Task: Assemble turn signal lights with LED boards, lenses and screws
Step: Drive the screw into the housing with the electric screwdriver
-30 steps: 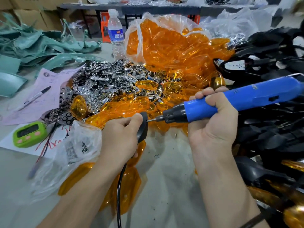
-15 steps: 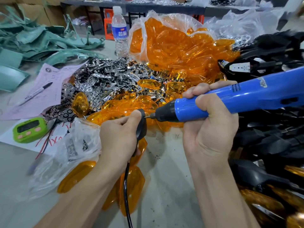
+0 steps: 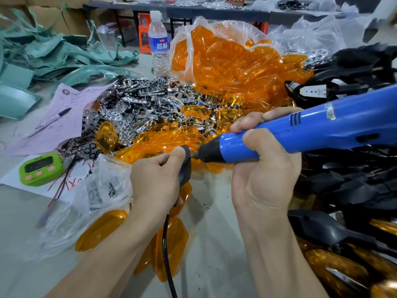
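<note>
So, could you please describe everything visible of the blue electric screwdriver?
The blue electric screwdriver has a plastic body with vent slots, a label and a dark side switch, a black nose and a thin metal bit. It lies nearly level, rising to the right and out of frame. The right hand grips its front; the bit tip meets the black plastic housing held by the left hand.

I note the right hand (image 3: 265, 175) has carried the blue screwdriver (image 3: 322, 127) leftward, bit tip now meeting the black housing (image 3: 186, 168) in the left hand (image 3: 156, 181), less bit exposed, tool rear raised higher
</note>
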Demonstrator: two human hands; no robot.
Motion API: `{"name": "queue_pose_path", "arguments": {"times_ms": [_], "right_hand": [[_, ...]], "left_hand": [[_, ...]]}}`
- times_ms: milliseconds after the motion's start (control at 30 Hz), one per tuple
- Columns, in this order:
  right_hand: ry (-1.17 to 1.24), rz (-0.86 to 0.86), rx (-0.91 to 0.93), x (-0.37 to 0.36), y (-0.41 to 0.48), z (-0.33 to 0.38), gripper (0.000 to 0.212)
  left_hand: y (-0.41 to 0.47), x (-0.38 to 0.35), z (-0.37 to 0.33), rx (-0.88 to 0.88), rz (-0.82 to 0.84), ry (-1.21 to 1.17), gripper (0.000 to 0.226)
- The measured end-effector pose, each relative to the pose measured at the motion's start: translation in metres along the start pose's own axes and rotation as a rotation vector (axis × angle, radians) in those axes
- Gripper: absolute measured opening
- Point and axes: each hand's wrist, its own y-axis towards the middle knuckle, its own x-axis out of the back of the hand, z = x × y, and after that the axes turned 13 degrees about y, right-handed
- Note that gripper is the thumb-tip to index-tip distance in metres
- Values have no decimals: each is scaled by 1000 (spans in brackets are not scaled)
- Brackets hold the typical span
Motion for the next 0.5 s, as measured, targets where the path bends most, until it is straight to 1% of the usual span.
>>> {"name": "queue_pose_path", "arguments": {"times_ms": [100, 200, 300, 333, 400, 433, 500], "right_hand": [[5, 69, -3, 7, 3, -2, 35], [-4, 150, -43, 17, 7, 0, 38], [71, 120, -164, 25, 13, 2, 46], [104, 91, -197, 29, 15, 3, 48], [132, 101, -218, 36, 19, 6, 50], [121, 143, -216, 38, 20, 8, 50], [72, 298, -203, 40, 21, 12, 51]], "left_hand": [[2, 1, -1, 10, -4, -62, 40], [9, 3, 0, 40, 80, -45, 39], [17, 12, -2, 112, 134, -40, 43], [19, 14, -2, 111, 148, -36, 46], [20, 16, -5, 86, 167, 11, 52], [22, 17, -6, 70, 176, 52, 55], [25, 22, -6, 36, 231, 112, 58]]}}
